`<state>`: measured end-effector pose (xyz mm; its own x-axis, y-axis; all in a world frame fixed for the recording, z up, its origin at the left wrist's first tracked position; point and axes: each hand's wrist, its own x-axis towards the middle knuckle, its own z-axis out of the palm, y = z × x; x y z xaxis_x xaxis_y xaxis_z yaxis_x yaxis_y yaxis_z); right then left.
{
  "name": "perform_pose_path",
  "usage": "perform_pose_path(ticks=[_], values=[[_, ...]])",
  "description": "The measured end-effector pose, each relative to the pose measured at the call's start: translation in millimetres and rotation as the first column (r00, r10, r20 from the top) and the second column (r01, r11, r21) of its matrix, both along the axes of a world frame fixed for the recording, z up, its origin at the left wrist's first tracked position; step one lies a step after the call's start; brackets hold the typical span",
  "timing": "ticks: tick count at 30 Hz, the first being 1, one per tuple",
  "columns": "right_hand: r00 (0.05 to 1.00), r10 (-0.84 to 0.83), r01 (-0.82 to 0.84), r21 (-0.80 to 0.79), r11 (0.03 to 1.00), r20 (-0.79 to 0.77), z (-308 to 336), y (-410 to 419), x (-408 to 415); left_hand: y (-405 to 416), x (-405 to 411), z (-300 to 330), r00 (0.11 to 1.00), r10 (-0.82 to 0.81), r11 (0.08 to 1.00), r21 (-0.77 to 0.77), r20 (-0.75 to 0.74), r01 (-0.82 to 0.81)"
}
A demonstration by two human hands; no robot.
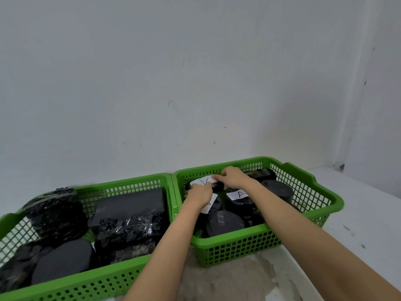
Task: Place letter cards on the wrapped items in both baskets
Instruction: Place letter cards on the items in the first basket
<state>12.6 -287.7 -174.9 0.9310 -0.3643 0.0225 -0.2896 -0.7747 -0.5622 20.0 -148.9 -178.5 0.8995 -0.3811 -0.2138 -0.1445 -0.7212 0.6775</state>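
Head view, left hand (198, 193) and right hand (231, 177) pinching paper card (202, 181), green lattice basket (303, 218)

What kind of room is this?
Probably a plain workroom or storeroom: a bare, scuffed wall, a worn white table, and two green baskets of black-wrapped items.

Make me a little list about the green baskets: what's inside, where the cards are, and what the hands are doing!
baskets: two green, side by side, left basket, right basket
inside: black wrapped items
cards seen: three, all in right basket; A card
left basket cards: none visible
left hand: on a card at the back
right hand: pinching that card
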Motion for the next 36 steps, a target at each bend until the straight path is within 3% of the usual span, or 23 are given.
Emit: perform_pose_path(ticks=[4, 6, 10, 13, 18, 26, 29, 31, 34, 36], values=[[0.989, 0.013, -0.048, -0.235, 0.971, -0.149, 0, 7, -2, -2, -4, 0, 0.998, -0.050, 0.987, 0.152, 0.025, 0.045], [0.986, 0.010, -0.054, -0.266, 0.963, -0.164, 0, 9, -1, -1, -8, 0, 0.997, -0.060, 0.979, 0.195, 0.045, 0.051], [0.999, -0.032, 0.037, -0.277, 0.960, 0.022, 7, 8, -2, -1, -6, -6, 0.988, -0.047, 0.980, 0.200, 0.150, 0.016], [0.978, -0.085, 0.141, -0.307, 0.941, 0.189, 26, -8, -5, -5, 2, -11, 0.963, 0.050, 0.998, 0.035, 0.263, -0.061], [0.973, -0.049, -0.036, -0.361, 0.932, -0.223, 17, -33, -15, -3, -1, -10, 0.964, -0.030, 0.992, 0.128, 0.263, -0.004], [0.955, -0.244, 0.147, -0.445, 0.883, -0.169, 4, -24, -9, 0, -18, 1, 0.966, 0.041, 0.998, -0.048, 0.256, -0.030], [0.969, -0.226, 0.162, -0.437, 0.885, -0.098, 2, -25, -8, -1, -16, 6, 0.958, 0.016, 1.000, 0.013, 0.285, -0.020], [0.978, -0.205, 0.202, -0.413, 0.888, 0.039, 4, -26, -10, -5, -11, 12, 0.951, 0.033, 0.999, 0.018, 0.307, -0.040], [0.939, -0.245, 0.307, -0.267, 0.913, 0.240, 12, -30, -17, -10, -3, 16, 0.918, 0.075, 0.997, -0.037, 0.390, -0.065], [0.859, -0.318, 0.393, -0.119, 0.912, 0.402, 21, -35, -24, -13, -2, 13, 0.876, 0.060, 0.998, -0.047, 0.479, -0.042]])
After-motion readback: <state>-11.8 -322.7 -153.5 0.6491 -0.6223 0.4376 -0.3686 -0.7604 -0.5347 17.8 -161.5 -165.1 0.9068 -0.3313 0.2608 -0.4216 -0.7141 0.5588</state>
